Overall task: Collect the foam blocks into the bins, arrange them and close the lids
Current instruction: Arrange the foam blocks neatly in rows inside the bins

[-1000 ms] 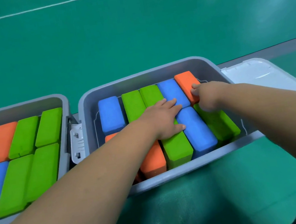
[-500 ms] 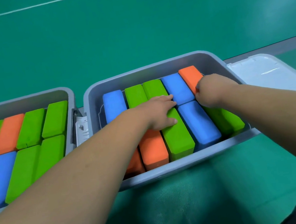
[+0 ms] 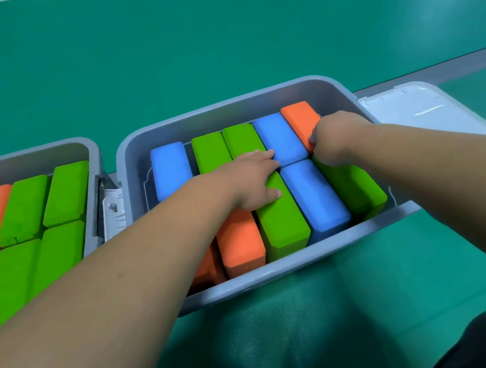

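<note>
- Head view — the right bin (image 3: 243,110) sits on the green floor (image 3: 211,29). It is packed with blue, green and orange foam blocks (image 3: 314,198) in two rows. Its white lid (image 3: 415,112) lies open just beside its right wall.
- The left hand (image 3: 250,179) lies flat with straight fingers, pressing on a green block (image 3: 282,222) in the near row. Its fingertips reach the blue block (image 3: 278,136) behind.
- The right hand (image 3: 336,137) is curled at the near end of the orange block (image 3: 300,119) in the far right corner. Its fingers are tucked under — I cannot tell whether they grip anything.
- The left bin (image 3: 24,161), uncovered, is likewise full of blocks.
</note>
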A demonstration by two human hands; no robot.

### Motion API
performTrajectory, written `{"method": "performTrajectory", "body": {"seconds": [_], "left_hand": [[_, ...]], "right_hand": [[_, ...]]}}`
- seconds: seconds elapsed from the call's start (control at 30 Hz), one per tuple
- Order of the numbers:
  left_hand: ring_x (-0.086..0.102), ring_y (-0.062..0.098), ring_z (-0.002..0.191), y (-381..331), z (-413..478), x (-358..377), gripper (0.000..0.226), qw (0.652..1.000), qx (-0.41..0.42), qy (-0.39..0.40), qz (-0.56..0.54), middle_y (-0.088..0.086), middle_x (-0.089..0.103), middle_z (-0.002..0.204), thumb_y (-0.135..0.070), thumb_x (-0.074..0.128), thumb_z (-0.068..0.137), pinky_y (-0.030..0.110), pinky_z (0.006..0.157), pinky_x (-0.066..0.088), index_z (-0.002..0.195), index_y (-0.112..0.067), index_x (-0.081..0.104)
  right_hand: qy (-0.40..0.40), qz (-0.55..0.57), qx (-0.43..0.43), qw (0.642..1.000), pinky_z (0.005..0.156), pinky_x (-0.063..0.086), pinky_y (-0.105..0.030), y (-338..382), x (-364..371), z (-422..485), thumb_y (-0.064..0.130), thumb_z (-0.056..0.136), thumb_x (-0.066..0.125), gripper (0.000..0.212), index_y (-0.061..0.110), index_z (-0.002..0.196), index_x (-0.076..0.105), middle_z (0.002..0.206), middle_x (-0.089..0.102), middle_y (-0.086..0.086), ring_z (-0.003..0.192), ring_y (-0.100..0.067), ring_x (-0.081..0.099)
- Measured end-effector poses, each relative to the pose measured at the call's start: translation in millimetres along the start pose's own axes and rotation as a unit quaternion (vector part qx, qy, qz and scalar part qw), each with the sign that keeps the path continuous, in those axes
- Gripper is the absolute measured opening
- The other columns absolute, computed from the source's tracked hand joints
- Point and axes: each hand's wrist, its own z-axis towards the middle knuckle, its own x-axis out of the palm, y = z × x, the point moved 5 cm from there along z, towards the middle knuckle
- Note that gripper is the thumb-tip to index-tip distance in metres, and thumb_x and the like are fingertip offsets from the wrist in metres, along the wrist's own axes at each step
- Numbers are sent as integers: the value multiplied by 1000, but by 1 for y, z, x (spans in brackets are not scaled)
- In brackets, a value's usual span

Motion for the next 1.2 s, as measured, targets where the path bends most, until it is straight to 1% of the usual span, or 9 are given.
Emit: {"method": "performTrajectory", "body": {"seconds": [0.07,0.17,0.23,0.37,0.5,0.63,0.9,1.0,1.2], "left_hand": [[8,22,161,0,-2,-1,76,1000,-1,0,1,3,7,175,-51,53,103,35,130,11,165,-17,24],[11,22,160,2,-6,-2,77,1000,-2,-2,-9,3,7,175,-50,57,102,34,129,14,165,-18,25],[13,20,160,7,-10,-5,77,1000,-3,-17,-14,3,9,174,-46,60,101,31,126,14,164,-19,27],[16,22,159,32,-22,-6,78,998,-34,-36,-32,4,11,174,-43,64,99,32,126,18,164,-19,27],[21,29,158,58,-42,-8,78,996,-76,-41,-23,9,17,172,-48,63,99,43,126,24,162,-18,31],[35,35,149,63,-78,-29,72,986,-127,-74,-82,17,35,162,-47,61,100,42,123,29,157,-8,39],[58,24,127,-2,-138,-63,47,944,-179,-52,-274,7,61,141,-42,61,102,34,106,44,141,-16,59],[62,24,116,-33,-137,-83,37,942,-168,-29,-289,4,65,130,-40,60,102,38,98,48,130,-16,63],[64,21,110,-101,-103,-165,54,942,-157,7,-297,-2,68,123,-52,56,102,32,82,43,142,-16,53]], "right_hand": [[1,-4,-3,1000,90,56,-38,3,1,-2,14,93,52,26,13,114,68,116,63,-12,103,-34,62],[-25,7,0,1000,74,52,-37,7,12,-6,16,93,53,8,12,89,60,104,61,-12,87,-32,59],[-47,20,-7,999,74,50,-38,10,17,-6,22,95,53,16,10,84,53,102,58,-10,86,-32,57],[-97,41,-61,993,95,49,-46,17,7,0,34,98,51,34,8,119,61,130,52,-15,115,-39,54],[-102,104,-92,985,105,45,-50,42,0,-3,43,97,52,59,20,151,46,155,41,-11,135,-38,47],[-81,199,-84,973,109,44,-49,65,-11,-17,43,96,54,62,17,152,46,148,48,-16,133,-37,50],[-75,389,21,918,111,39,-43,43,-49,-86,34,97,60,52,9,142,56,141,55,-14,131,-31,51],[-39,396,47,916,101,46,-44,14,-65,-113,36,94,61,47,9,132,60,130,58,-16,119,-35,56],[-6,391,81,917,101,46,-38,-67,-109,-154,37,94,63,44,11,129,62,129,57,-13,117,-32,57]]}}
